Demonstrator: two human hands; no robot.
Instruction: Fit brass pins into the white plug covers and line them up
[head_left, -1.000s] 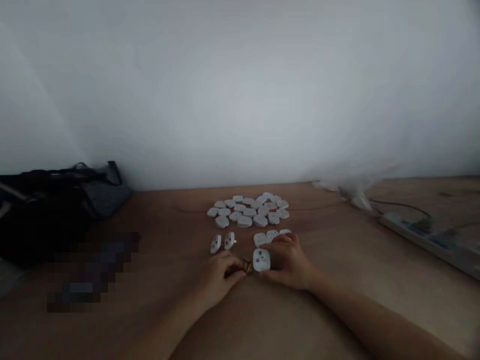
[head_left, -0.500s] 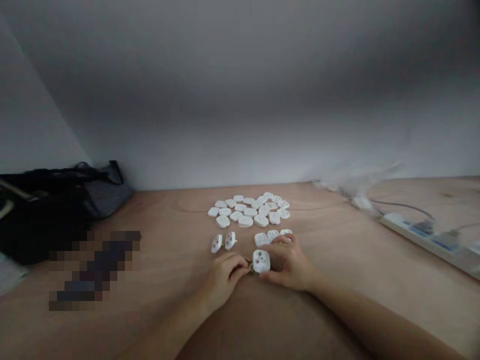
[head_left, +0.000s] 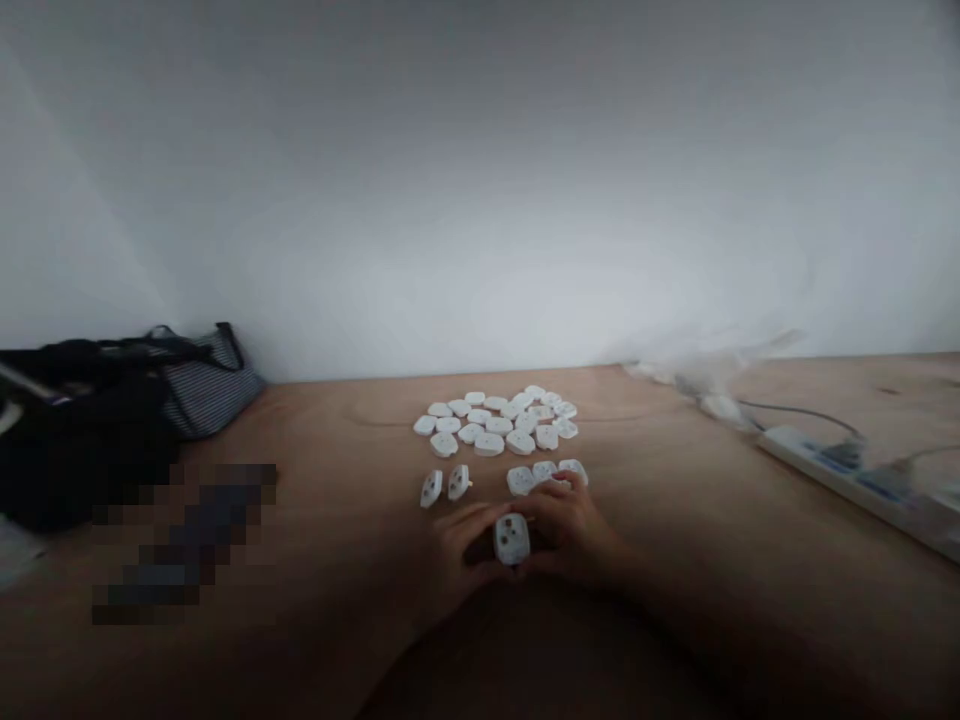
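Nearest the camera, both forearms run in from the bottom edge and meet over the wooden table (head_left: pixel 675 560). Between the hands sits a small white plug piece (head_left: pixel 511 538), held upright with its face toward the camera, three dark holes showing on it. The left hand (head_left: pixel 457 555) closes on it from the left, fingers curled around its side and thumb beneath; the right hand (head_left: pixel 574 530) grips it from the right, fingers bent narrowly over the top edge. Both hands rest low, at or just above the tabletop; the dim light hides whether the piece touches the wood.

Just beyond the right hand's knuckles lie three white pieces in a short row (head_left: pixel 545 473), the nearest almost touching the fingers. To their left, two more pieces (head_left: pixel 444 486) stand tilted on edge, side by side. Farther back, a loose cluster of flat white pieces (head_left: pixel 496 420) spreads across the middle of the table.

At the left a blurred-out patch covers part of the table, and behind it a dark bag (head_left: pixel 112 420) sits against the wall. Far right, a white power strip (head_left: pixel 847 470) lies with cables running to it, a clear plastic wrapper (head_left: pixel 712 370) just behind.
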